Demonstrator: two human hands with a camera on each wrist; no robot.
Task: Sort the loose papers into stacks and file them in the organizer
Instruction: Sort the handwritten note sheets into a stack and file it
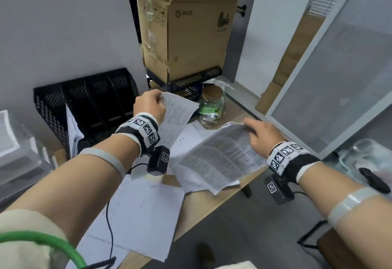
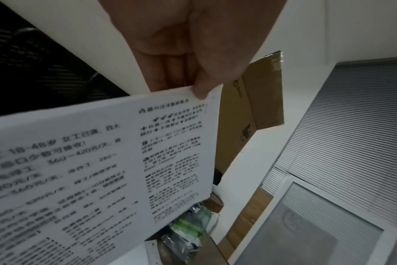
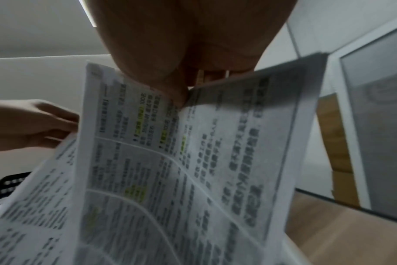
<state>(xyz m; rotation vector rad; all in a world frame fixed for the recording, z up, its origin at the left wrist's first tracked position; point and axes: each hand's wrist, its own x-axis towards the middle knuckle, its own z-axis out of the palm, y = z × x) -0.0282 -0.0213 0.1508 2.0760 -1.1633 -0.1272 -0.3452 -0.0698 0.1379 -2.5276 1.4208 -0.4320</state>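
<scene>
My left hand [image 1: 149, 104] pinches the top corner of a printed sheet [image 1: 177, 116] and holds it up in front of the black mesh organizer [image 1: 89, 103]; the wrist view shows thumb and fingers clamped on that sheet [image 2: 102, 170]. My right hand [image 1: 262, 135] grips the far edge of a printed, yellow-marked bundle of papers [image 1: 220, 158] lifted off the desk, its thumb pressed into the fold of the papers [image 3: 193, 170]. More loose white papers [image 1: 144, 211] lie on the wooden desk [image 1: 203, 205]. One organizer slot at the left holds white sheets [image 1: 73, 133].
A tall open cardboard box [image 1: 186, 29] stands behind on a black rack. A glass jar with a cork lid [image 1: 212, 107] sits right of the held sheet. A grey tray unit [image 1: 14, 154] is at the far left, a glass partition [image 1: 339, 90] on the right.
</scene>
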